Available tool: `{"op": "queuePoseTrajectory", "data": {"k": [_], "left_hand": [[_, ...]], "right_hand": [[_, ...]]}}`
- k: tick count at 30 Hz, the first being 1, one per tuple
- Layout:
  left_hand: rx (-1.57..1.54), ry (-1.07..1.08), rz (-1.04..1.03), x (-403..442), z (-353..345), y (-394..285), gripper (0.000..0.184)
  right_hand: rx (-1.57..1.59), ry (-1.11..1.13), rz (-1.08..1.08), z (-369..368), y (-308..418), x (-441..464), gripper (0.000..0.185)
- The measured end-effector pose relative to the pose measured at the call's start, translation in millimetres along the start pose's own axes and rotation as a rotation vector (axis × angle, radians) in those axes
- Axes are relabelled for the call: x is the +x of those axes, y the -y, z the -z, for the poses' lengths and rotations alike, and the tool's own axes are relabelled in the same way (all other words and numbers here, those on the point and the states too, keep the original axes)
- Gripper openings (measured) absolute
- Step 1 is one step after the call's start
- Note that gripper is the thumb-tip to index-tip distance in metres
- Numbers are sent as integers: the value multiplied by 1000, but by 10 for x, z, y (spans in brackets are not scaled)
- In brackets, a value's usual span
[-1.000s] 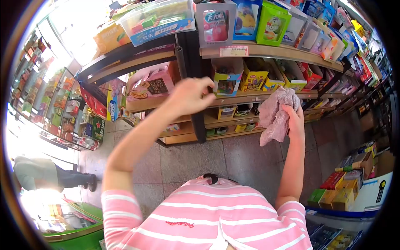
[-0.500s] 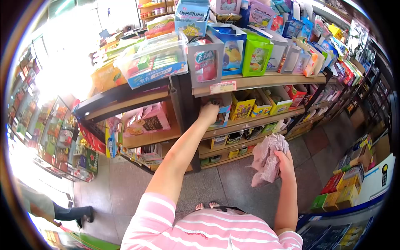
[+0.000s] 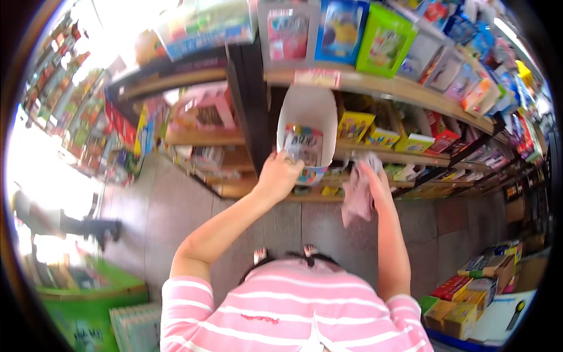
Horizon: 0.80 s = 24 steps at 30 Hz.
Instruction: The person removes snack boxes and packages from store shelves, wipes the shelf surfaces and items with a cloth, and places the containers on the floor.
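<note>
We see the left hand (image 3: 280, 178) with fingers curled over the near edge of an open white box (image 3: 308, 105), grasping it. Box sits in front of the left end of the middle shelf (image 3: 413, 157), tipped so its opening faces us; colorful packets (image 3: 304, 145) inside, exact count unclear. Right hand (image 3: 376, 180), slightly blurred, has fingers clenched on a pink cloth (image 3: 356, 198) hanging right of the box, near the shelf fronts. Yellow box (image 3: 356, 126) just right of the white one; pink box (image 3: 208, 108) off left, past the dark post (image 3: 248, 100). We've got a green box (image 3: 385, 44) on the upper shelf.
</note>
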<state>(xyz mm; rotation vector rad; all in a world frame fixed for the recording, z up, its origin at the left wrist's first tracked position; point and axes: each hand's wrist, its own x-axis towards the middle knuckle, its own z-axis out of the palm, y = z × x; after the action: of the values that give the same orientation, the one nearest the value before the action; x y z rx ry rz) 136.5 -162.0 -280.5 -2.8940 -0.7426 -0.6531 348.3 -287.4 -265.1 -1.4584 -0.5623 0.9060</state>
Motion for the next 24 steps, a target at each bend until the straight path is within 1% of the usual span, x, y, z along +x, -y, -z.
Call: {"op": "queuePoseTrajectory", "data": {"k": [1,2,4,5,7,8,10,11,12,14,15,16,17,18,19,20,21,22,23,24], "left_hand": [[5,-75,33,-107,9,-121,18],[2,-85,66,-189,-75,-209,23],[17,-161,102,-263,-164,-376,24],[22,-149,136,-285,-187,-447,24],[-4,-58,201,-330,-217,-612,23],[-2,-45,228,-348,-212,-674,23],[27,-156,310,-351,-183,-773,24],[-6,-178,361,-392,-172,-809,38],[-3,-177,367,-386,-162,-811,38],[-399,-670,655,-376,-146,-826,60],[-591,-556,893,-495,-352,-775,73],[-601,-549,892,-546,-539,-724,73],[-981,-497,985,-576,-700,-678,78],[-1364,-433,1055,-518,-700,-649,83],[-1415,-330,995,-469,-696,-629,69],[-1425,-323,992,-424,-690,-592,69],[-1505,-239,1070,-366,-669,-552,62],[-1583,-155,1141,-308,-659,-528,56],[-1546,-149,1141,-267,-658,-550,48],[-1556,-139,1136,-260,-687,-564,48]], "right_hand": [[-259,3,46,14,-110,186,63],[-514,13,120,3,-183,412,73],[-813,56,156,-237,-15,498,76],[-822,91,148,-282,-50,646,76],[-887,128,353,-366,-197,816,63],[-890,158,344,-361,-250,812,63],[-677,170,380,-348,-223,789,52],[-653,166,386,-307,-299,820,48],[-653,172,386,-328,-285,799,48],[-611,94,338,-336,-253,704,48],[-614,101,336,-308,-285,708,49],[-619,93,330,-288,-327,689,49],[-616,104,363,-258,-375,651,50],[-611,115,405,-241,-400,641,51],[-616,106,409,-232,-411,649,51],[-607,158,441,-206,-433,636,54],[-601,211,469,-194,-424,583,57],[-609,201,467,-185,-383,556,57],[-719,121,434,-167,-312,529,61],[-827,39,399,-177,-222,477,65]]}}
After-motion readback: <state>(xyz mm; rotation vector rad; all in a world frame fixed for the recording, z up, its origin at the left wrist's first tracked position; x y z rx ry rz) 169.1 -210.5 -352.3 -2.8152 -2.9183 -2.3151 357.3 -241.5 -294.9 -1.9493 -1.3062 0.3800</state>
